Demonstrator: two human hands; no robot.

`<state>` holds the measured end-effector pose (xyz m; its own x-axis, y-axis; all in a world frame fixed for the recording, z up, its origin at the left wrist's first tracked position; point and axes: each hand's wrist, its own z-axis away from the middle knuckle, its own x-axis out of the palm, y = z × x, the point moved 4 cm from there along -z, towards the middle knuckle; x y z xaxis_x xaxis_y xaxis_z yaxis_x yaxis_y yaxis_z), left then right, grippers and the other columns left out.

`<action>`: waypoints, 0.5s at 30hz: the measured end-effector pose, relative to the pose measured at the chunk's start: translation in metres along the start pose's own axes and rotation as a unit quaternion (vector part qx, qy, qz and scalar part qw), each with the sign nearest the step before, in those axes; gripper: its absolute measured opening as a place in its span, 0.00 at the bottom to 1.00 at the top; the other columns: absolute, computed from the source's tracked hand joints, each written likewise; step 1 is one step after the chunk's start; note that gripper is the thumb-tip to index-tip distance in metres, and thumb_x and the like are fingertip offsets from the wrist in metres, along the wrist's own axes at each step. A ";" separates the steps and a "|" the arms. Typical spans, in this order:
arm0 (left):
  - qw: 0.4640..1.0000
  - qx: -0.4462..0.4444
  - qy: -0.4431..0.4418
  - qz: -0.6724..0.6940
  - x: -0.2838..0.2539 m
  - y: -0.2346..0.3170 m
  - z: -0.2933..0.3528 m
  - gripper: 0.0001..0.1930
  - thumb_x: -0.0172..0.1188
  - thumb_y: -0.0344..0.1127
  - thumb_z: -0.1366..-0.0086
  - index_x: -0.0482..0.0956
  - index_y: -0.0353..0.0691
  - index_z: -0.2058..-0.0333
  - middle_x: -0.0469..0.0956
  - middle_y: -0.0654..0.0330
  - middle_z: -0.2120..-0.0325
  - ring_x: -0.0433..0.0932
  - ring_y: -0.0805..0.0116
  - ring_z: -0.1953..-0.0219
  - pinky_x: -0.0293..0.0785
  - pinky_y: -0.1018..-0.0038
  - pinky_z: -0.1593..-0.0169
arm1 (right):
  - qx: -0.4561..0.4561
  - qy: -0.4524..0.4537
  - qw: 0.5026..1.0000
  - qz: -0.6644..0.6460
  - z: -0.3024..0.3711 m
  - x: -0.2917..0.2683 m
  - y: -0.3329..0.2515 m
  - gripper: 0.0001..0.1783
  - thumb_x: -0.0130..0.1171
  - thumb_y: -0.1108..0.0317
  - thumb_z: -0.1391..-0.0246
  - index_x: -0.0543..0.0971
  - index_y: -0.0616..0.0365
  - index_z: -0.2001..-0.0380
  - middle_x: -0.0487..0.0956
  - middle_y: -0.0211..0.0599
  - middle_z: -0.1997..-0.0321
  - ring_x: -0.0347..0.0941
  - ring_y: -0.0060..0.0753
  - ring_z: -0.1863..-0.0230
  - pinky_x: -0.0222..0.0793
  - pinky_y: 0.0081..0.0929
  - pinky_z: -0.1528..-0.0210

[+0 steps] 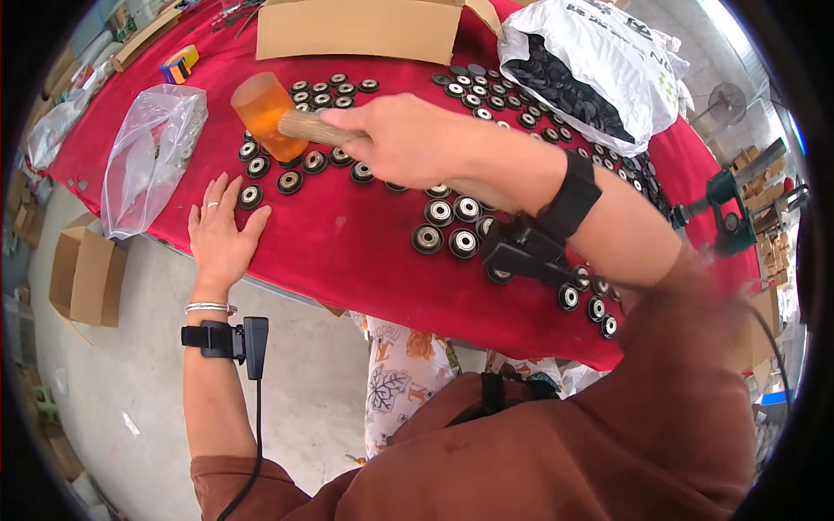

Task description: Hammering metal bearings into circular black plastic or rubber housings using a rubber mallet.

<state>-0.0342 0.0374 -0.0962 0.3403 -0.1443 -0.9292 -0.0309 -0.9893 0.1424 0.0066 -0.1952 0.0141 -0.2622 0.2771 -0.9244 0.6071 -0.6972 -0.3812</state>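
My right hand (407, 139) is wrapped round the wooden handle of a mallet (263, 106) with a translucent orange head. The head is tilted over a group of black wheels with metal bearings in their centres and hides some of them. Flat on the red cloth, with fingers spread, lies my left hand (221, 233), holding nothing. A single black wheel (250, 196) sits right beside its fingertips. Another wheel (290, 181) lies a little to the right, below the mallet head. My right forearm covers part of the wheels in the middle.
A clear plastic bag (143, 169) lies at the left of the red-covered table (347, 278). Behind are a cardboard box (356, 33) and a tape roll (179, 64). A white sack (621, 65) spills black parts at the back right. A green clamp-like tool (728, 213) stands at the right edge.
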 end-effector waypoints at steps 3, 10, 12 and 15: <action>1.000 -0.006 0.002 -0.002 0.001 0.000 -0.001 0.31 0.56 0.52 0.42 0.66 0.45 0.43 0.60 0.60 0.39 0.58 0.61 0.37 0.46 0.57 0.35 | -0.012 0.065 0.998 0.009 0.014 -0.020 -0.014 0.24 0.46 0.68 0.42 0.65 0.55 0.41 0.77 0.48 0.72 0.75 0.41 0.74 0.69 0.35 0.68; 1.000 -0.007 -0.013 -0.004 0.000 0.001 -0.001 0.30 0.56 0.52 0.41 0.65 0.47 0.42 0.59 0.59 0.38 0.56 0.60 0.36 0.46 0.57 0.35 | 0.097 0.027 0.993 -0.055 0.044 0.014 0.022 0.25 0.46 0.66 0.40 0.61 0.54 0.38 0.75 0.40 0.70 0.72 0.29 0.71 0.68 0.30 0.67; 1.000 -0.004 -0.011 -0.005 0.001 0.000 -0.001 0.30 0.56 0.52 0.41 0.66 0.47 0.42 0.59 0.59 0.38 0.56 0.60 0.36 0.46 0.57 0.35 | 0.085 0.019 0.993 -0.085 0.038 0.005 0.023 0.26 0.46 0.66 0.40 0.61 0.53 0.38 0.75 0.42 0.69 0.72 0.31 0.71 0.68 0.30 0.66; 1.000 -0.011 -0.013 -0.010 0.001 -0.001 -0.001 0.29 0.56 0.51 0.41 0.66 0.48 0.42 0.59 0.59 0.39 0.56 0.60 0.36 0.46 0.57 0.35 | 0.047 0.055 0.991 -0.112 0.042 -0.002 0.018 0.26 0.46 0.66 0.40 0.61 0.53 0.38 0.76 0.46 0.67 0.73 0.36 0.71 0.69 0.32 0.66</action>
<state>-0.0330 0.0384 -0.0970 0.3168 -0.1260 -0.9401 -0.0037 -0.9913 0.1316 -0.0131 -0.2361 0.0099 -0.2956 0.4995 -0.8143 0.4692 -0.6666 -0.5792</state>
